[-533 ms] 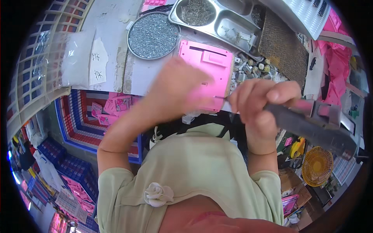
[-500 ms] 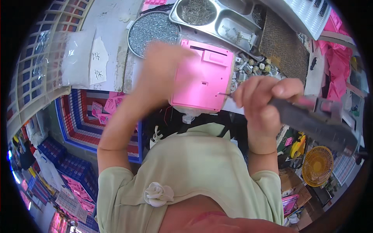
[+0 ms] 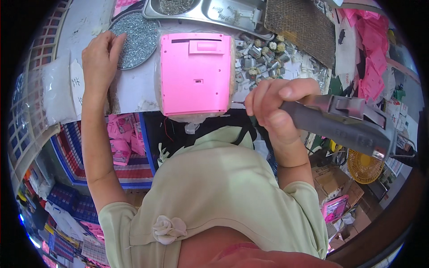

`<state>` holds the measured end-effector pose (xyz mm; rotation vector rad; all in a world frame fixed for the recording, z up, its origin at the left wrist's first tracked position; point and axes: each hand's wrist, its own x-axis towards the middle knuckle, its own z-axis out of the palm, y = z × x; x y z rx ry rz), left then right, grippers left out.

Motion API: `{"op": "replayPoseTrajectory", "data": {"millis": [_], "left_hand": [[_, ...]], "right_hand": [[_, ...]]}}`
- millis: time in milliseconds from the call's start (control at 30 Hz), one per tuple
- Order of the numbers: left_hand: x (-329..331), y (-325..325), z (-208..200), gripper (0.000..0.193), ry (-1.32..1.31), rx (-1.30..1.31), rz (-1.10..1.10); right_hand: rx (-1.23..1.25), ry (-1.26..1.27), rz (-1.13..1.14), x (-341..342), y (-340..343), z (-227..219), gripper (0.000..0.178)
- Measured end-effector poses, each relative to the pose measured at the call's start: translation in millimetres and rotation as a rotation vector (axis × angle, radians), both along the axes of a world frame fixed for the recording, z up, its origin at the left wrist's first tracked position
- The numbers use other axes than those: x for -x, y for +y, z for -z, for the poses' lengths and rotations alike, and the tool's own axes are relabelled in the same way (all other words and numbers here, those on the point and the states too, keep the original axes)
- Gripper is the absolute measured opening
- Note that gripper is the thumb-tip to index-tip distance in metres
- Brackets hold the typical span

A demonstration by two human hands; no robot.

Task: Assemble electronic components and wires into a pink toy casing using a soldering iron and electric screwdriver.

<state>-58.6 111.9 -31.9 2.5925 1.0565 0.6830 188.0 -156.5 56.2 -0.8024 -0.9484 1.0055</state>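
Observation:
A pink plastic casing [image 3: 187, 91] lies on a padded, plastic-wrapped base at the table's near edge, with a slot along its far side and a small hole in the middle. My left hand [image 3: 100, 56] rests at the left rim of a round metal dish of small screws [image 3: 140, 40]; its fingers are curled, and what they hold, if anything, cannot be made out. Closed in my right hand [image 3: 277, 107] is a dark grey electric screwdriver [image 3: 339, 127]. Its thin bit points left, just off the casing's lower right edge.
A metal compartment tray [image 3: 214, 18] stands beyond the casing. Several small motors [image 3: 261, 60] lie loose to its right, beside a brown textured mat [image 3: 299, 33]. A blue-rimmed crate [image 3: 80, 172] with pink parts sits below the table at left, near a white basket [image 3: 38, 58].
My left hand has moved from above the casing, leftward to the screw dish. My right hand still holds the screwdriver; its bit now points beside the casing. The whole view has shifted.

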Motion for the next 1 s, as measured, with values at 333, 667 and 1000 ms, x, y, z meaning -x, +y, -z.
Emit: {"op": "replayPoseTrajectory", "data": {"millis": [333, 667, 1000], "left_hand": [[-49.3, -113.6, -33.1, 0.022, -0.247, 0.198, 0.746], [-41.7, -117.4, -18.6, 0.015, -0.132, 0.151, 0.692], [-40.4, -115.4, -10.5, 0.012, -0.192, 0.172, 0.695]], "right_hand": [[0.051, -0.078, -0.018, 16.3, -13.2, 17.2, 0.033], [-0.007, -0.199, -0.022, 25.2, -12.9, 30.7, 0.023], [-0.155, -0.36, -0.206, 7.8, 16.8, 9.8, 0.023]]}}
